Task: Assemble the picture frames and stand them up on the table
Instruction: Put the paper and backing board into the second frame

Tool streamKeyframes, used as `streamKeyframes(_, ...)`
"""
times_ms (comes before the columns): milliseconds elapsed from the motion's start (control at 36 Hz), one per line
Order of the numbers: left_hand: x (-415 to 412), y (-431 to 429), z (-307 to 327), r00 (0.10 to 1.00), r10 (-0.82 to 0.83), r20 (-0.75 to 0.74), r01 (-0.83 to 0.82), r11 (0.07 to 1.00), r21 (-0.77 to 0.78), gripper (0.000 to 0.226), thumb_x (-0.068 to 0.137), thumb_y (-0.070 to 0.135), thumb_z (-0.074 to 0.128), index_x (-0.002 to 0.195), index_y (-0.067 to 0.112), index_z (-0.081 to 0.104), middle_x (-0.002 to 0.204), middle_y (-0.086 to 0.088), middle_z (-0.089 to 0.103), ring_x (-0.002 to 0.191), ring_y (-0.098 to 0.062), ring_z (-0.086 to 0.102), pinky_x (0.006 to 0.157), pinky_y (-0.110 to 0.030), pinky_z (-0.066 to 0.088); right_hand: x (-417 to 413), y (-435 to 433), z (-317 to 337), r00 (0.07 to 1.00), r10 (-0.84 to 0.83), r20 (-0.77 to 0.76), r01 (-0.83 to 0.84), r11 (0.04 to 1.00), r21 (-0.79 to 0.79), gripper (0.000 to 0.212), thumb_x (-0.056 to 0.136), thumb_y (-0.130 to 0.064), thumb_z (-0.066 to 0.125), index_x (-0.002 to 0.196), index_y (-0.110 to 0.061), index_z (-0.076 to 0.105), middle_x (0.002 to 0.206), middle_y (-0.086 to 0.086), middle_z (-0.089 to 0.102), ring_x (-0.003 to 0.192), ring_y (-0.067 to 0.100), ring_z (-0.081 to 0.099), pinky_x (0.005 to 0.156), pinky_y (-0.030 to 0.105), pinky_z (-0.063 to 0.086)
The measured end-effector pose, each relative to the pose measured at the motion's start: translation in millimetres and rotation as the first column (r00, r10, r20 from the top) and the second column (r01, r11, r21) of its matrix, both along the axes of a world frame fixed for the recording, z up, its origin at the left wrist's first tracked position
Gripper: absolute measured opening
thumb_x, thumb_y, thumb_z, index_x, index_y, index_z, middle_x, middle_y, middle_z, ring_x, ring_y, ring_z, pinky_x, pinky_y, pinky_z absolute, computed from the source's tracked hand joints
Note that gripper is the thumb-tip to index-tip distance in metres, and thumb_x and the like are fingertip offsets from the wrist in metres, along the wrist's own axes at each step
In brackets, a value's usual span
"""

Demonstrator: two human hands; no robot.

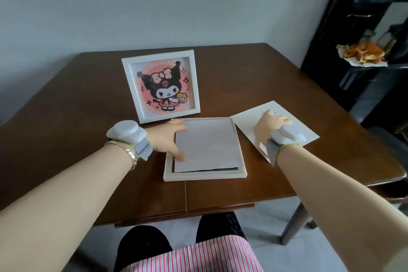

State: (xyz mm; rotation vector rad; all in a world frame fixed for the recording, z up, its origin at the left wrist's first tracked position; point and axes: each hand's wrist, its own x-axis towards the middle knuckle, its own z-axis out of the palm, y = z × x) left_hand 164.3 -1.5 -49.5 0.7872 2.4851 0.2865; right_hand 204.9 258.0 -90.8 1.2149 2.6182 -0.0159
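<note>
- Picture frames are at two stages: the finished frame (160, 86) with a cartoon picture stands upright behind the open frame (204, 175), which lies face down near the front of the table (66, 117).
- Inside the open frame lies a pale sheet (207, 146), slightly skewed, with a dark gap along its near and left edges.
- Left hand (165, 139) lies spread with its fingers flat on the sheet's left edge, gripping nothing.
- Right hand (268, 125) presses flat, fingers spread, on the white backing board (293, 121) just right of the open frame; whether it grips the board I cannot tell.
- Judgement: square the sheet into the recess first, hold it down, then slide the board across and seat it evenly.
- Behind the open frame, the standing frame is near enough to be knocked over; right of it, the board overhangs nothing, and a dark cabinet (353, 51) stands well apart.
</note>
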Motion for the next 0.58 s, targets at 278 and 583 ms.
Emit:
streamKeyframes(278, 4, -3, -6, 1.0, 0.007, 0.0, -0.007, 0.999, 0.047, 0.097, 0.071, 0.028, 0.079, 0.148, 0.018, 0.022, 0.16, 0.003, 0.004, 0.146, -0.017, 0.011, 0.114, -0.022, 0.012, 17, -5, 42, 0.955, 0.015, -0.296, -0.007, 1.0, 0.027, 0.037, 0.083, -0.006, 0.051, 0.119, -0.007, 0.047, 0.12, 0.019, 0.042, 0.113, 0.037, 0.041, 0.092, 0.046, 0.038)
streamKeyframes(583, 11, -15, -9, 0.999, -0.047, -0.008, 0.048, 0.996, 0.081, 0.086, 0.078, 0.029, 0.073, 0.148, 0.018, 0.024, 0.16, 0.003, 0.008, 0.148, -0.015, -0.008, 0.118, -0.033, 0.006, 32, -60, 121, 0.818, 0.278, -0.504, -0.301, 0.953, 0.036, 0.019, 0.089, -0.006, 0.047, 0.103, -0.004, 0.06, 0.122, 0.018, 0.037, 0.112, 0.037, 0.034, 0.094, 0.046, 0.039)
